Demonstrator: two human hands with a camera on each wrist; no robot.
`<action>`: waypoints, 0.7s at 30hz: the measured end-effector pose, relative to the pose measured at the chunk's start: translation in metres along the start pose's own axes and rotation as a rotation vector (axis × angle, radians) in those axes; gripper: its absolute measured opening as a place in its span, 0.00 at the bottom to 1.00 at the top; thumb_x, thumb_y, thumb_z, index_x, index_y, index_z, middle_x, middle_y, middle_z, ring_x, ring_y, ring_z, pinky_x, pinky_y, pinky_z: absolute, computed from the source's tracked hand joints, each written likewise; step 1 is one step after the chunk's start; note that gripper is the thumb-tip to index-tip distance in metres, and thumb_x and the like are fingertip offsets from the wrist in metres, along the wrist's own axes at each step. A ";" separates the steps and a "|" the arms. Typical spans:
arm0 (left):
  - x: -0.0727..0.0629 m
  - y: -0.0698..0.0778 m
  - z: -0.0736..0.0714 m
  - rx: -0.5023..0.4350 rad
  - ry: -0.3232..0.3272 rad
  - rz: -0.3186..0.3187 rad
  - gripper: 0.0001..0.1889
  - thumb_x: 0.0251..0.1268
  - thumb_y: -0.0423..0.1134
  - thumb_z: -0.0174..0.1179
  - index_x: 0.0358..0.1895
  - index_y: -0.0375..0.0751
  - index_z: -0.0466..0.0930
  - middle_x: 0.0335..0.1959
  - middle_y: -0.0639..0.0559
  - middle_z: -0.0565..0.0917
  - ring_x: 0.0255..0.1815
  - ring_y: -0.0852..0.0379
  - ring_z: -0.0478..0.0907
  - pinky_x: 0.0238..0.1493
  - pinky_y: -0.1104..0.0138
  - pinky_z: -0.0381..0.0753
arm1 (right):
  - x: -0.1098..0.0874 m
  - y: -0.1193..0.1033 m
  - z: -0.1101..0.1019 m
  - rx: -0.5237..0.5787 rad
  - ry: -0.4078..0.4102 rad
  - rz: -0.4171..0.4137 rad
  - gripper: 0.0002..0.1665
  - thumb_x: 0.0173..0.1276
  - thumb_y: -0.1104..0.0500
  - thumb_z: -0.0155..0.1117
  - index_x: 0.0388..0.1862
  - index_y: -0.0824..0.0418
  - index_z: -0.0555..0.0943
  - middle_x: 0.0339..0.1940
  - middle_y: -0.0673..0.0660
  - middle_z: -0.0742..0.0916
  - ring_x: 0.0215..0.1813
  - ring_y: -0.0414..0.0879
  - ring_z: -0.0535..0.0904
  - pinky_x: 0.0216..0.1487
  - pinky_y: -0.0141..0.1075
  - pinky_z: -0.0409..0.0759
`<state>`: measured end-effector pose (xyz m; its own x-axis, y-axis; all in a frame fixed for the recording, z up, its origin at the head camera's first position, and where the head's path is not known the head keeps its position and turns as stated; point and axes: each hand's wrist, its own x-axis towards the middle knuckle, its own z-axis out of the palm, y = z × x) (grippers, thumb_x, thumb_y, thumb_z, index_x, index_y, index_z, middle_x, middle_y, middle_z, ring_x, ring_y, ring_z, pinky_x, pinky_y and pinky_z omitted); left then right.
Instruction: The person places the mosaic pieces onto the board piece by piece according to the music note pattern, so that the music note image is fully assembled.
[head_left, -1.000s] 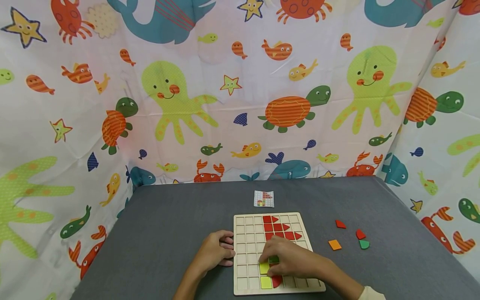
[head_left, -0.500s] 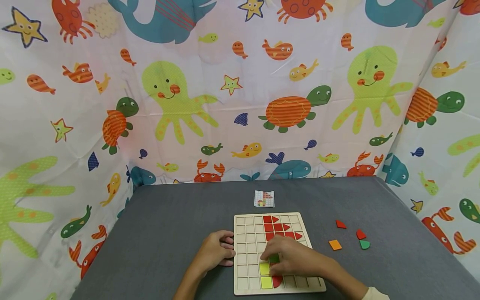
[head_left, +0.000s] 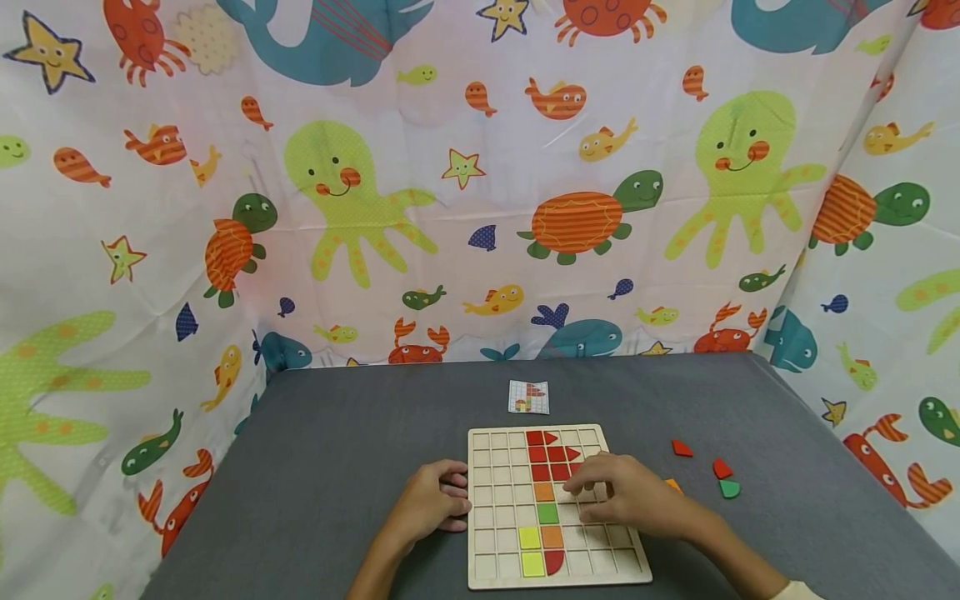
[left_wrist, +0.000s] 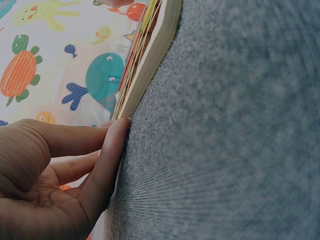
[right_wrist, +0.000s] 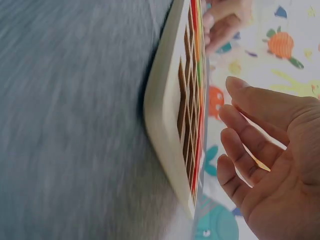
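Observation:
A wooden grid board (head_left: 491, 500) lies on the grey table. My left hand (head_left: 427, 504) holds its left edge, thumb and finger meeting there in the left wrist view. My right hand (head_left: 630, 496) is above the board's right half, fingers bent loosely and apart, nothing between them in the right wrist view. Red squares (head_left: 539, 454) and red triangles fill cells at the far end. Below them run an orange square (head_left: 543, 492), a green square (head_left: 547, 513), another orange square (head_left: 551, 536) and a rounded red piece (head_left: 554, 562). Two yellow squares (head_left: 529, 538) sit to their left.
Right of the board lie loose pieces: two red ones (head_left: 681, 448), a green rounded one (head_left: 729, 489), and an orange square (head_left: 674, 485) partly behind my right hand. A small pattern card (head_left: 528, 397) lies beyond the board. A sea-animal curtain (head_left: 480, 250) surrounds the table.
My right hand has risen from the column of squares and moved right. The orange and green squares it covered now show in their cells. My left hand has stayed put.

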<state>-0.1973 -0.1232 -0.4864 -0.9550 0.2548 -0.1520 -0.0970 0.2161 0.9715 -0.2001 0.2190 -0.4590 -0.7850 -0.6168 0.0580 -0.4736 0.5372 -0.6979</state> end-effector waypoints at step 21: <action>0.001 -0.001 0.000 0.014 0.002 -0.004 0.30 0.58 0.20 0.69 0.67 0.25 0.76 0.51 0.39 0.81 0.45 0.53 0.83 0.34 0.56 0.94 | -0.054 0.055 -0.048 -0.084 0.190 0.097 0.21 0.66 0.52 0.80 0.56 0.56 0.89 0.49 0.51 0.89 0.48 0.43 0.84 0.43 0.34 0.86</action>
<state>-0.1979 -0.1229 -0.4870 -0.9553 0.2518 -0.1552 -0.0965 0.2307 0.9682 -0.2028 0.3094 -0.4658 -0.8858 -0.4448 0.1326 -0.4178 0.6397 -0.6452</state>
